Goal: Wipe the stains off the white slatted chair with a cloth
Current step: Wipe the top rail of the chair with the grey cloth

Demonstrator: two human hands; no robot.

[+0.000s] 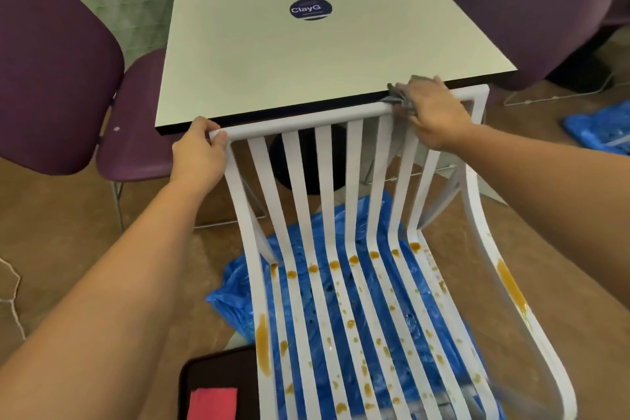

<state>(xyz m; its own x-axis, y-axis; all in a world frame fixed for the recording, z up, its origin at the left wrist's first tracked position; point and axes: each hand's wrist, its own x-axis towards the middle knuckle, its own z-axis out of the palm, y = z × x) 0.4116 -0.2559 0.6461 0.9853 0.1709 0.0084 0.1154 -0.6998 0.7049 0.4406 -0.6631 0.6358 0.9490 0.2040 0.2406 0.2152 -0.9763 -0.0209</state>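
A smooth, matt white slatted chair point(344, 249) carries glossy amber stains point(262, 344). Crinkled, shiny blue plastic sheeting point(235, 286) lies beneath.

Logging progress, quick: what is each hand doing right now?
Left hand: grips the chair by its top rail.
Right hand: holds the grey cloth on that rail.

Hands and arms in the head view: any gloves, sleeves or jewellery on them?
No gloves on the left hand or the right hand, and no ring, watch or band shows. The left forearm and right forearm are uncovered to the frame edge; no sleeve in sight.
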